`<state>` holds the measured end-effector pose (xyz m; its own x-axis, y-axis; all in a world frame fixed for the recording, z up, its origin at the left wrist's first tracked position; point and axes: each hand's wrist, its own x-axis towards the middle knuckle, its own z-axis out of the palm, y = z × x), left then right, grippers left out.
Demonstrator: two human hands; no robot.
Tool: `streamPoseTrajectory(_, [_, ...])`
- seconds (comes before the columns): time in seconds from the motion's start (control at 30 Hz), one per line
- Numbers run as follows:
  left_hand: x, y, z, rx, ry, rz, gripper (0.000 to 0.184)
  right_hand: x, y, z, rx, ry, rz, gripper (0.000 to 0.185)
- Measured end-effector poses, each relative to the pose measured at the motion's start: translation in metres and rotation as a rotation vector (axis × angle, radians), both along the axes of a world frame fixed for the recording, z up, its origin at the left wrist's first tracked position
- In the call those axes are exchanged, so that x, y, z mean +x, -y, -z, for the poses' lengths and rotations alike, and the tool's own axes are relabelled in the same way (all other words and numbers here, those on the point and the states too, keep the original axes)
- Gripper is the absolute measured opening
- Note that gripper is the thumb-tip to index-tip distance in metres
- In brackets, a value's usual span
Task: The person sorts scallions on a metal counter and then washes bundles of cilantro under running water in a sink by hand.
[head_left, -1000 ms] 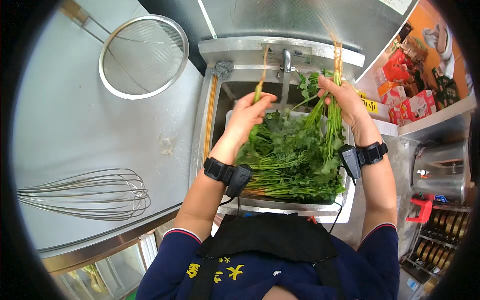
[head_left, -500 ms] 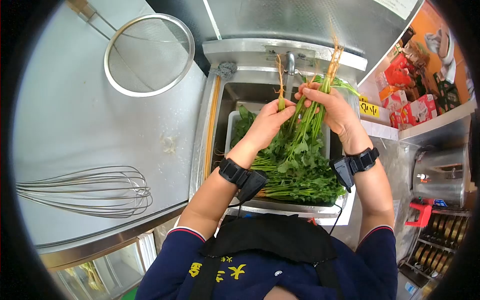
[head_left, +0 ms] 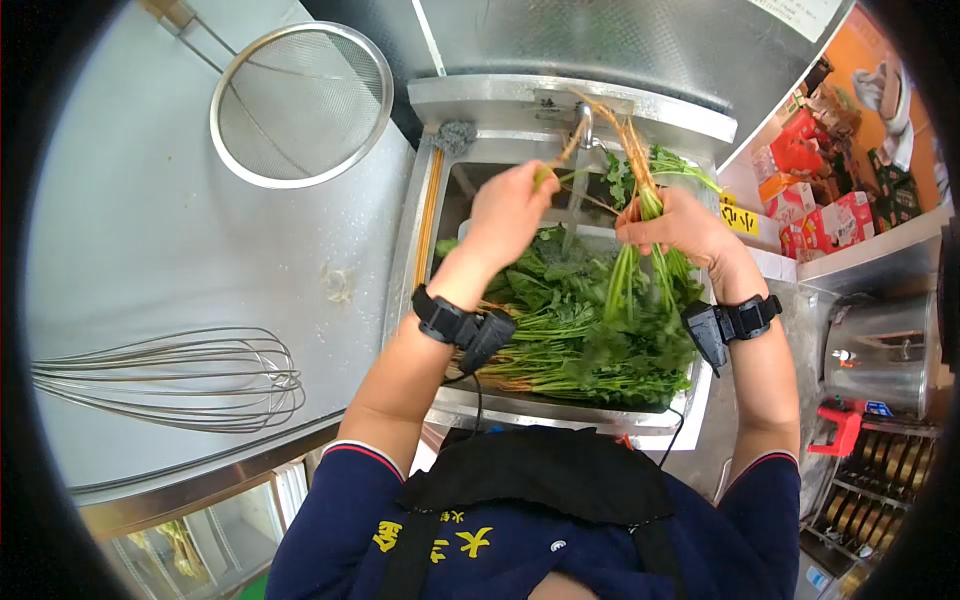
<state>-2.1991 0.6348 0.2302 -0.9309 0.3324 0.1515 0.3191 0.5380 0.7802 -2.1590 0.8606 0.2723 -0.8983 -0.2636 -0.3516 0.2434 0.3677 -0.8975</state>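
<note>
My left hand [head_left: 508,216], slightly blurred, is pinched on a root stalk [head_left: 568,150] that slants up toward the faucet. Opposite it, my right hand [head_left: 688,228] grips a bunch of leafy green herbs [head_left: 636,160], probably coriander. Brown roots point up from that fist, and green stems and leaves hang below it. Underneath, a thick heap of the same greens [head_left: 560,340] fills much of the sink [head_left: 470,178], partly in a pale tub whose rim is mostly covered. A thin stem spans the gap between my hands.
Behind the greens rises a faucet [head_left: 585,125], with a steel scrubber [head_left: 456,137] at the sink corner. On the left counter lie a mesh strainer [head_left: 300,105] and a large whisk [head_left: 190,380]. Cartons [head_left: 825,225] and a steel pot [head_left: 878,350] are at the right.
My left hand has moved up and left, away from the bunch, with the root stalk now tilted. My right hand has lowered and shifted right with its bunch.
</note>
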Motion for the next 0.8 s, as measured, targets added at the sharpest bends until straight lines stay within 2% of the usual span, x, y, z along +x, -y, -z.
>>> streamPoseTrajectory(0.03, [-0.009, 0.005, -0.006, -0.027, 0.072, -0.013, 0.024, 0.000, -0.005, -0.001, 0.032, 0.045, -0.048, 0.019])
streamPoseTrajectory(0.1, [-0.043, 0.017, 0.022, -0.124, -0.325, -0.061, 0.027, 0.000, -0.012, 0.008, 0.011, 0.031, 0.010, 0.021])
streamPoseTrajectory(0.13, [-0.055, 0.019, 0.038, -0.279, -0.526, -0.202, 0.031, 0.000, -0.015, 0.009, -0.048, 0.005, 0.100, 0.022])
streamPoseTrajectory(0.17, [-0.070, 0.023, 0.048, -0.207, -0.557, -0.280, 0.032, -0.002, -0.018, 0.007, -0.110, -0.030, 0.193, 0.022])
streamPoseTrajectory(0.23, [-0.064, 0.027, 0.024, 0.097, -0.315, -0.307, 0.034, 0.001, -0.016, -0.001, -0.094, -0.012, 0.227, 0.023])
streamPoseTrajectory(0.3, [-0.035, 0.024, -0.007, 0.163, -0.211, -0.265, 0.031, 0.002, -0.012, 0.000, -0.156, -0.042, 0.297, 0.022])
streamPoseTrajectory(0.37, [0.002, 0.005, -0.034, 0.437, 0.408, 0.037, 0.029, 0.003, -0.001, -0.005, -0.135, -0.050, 0.302, 0.021])
streamPoseTrajectory(0.43, [0.021, -0.009, -0.033, 0.473, 0.637, 0.180, 0.028, 0.000, 0.012, -0.010, -0.192, -0.033, 0.256, 0.021])
streamPoseTrajectory(0.5, [0.024, -0.014, -0.016, 0.605, 0.718, 0.468, 0.030, -0.002, 0.023, -0.007, -0.260, -0.028, 0.235, 0.021])
streamPoseTrajectory(0.57, [0.023, -0.012, -0.002, 0.528, 0.748, 0.408, 0.029, -0.001, 0.027, -0.001, -0.434, 0.000, 0.169, 0.020])
streamPoseTrajectory(0.63, [0.022, -0.006, 0.000, 0.683, 0.827, 0.324, 0.031, -0.001, 0.025, 0.000, -0.455, -0.020, 0.122, 0.018])
streamPoseTrajectory(0.7, [0.024, -0.003, -0.003, 0.699, 0.820, 0.386, 0.034, 0.000, 0.022, -0.001, -0.486, 0.062, 0.241, 0.015])
streamPoseTrajectory(0.8, [0.026, -0.004, -0.001, 0.657, 0.829, 0.314, 0.036, -0.001, 0.022, -0.002, -0.619, 0.112, 0.222, 0.016])
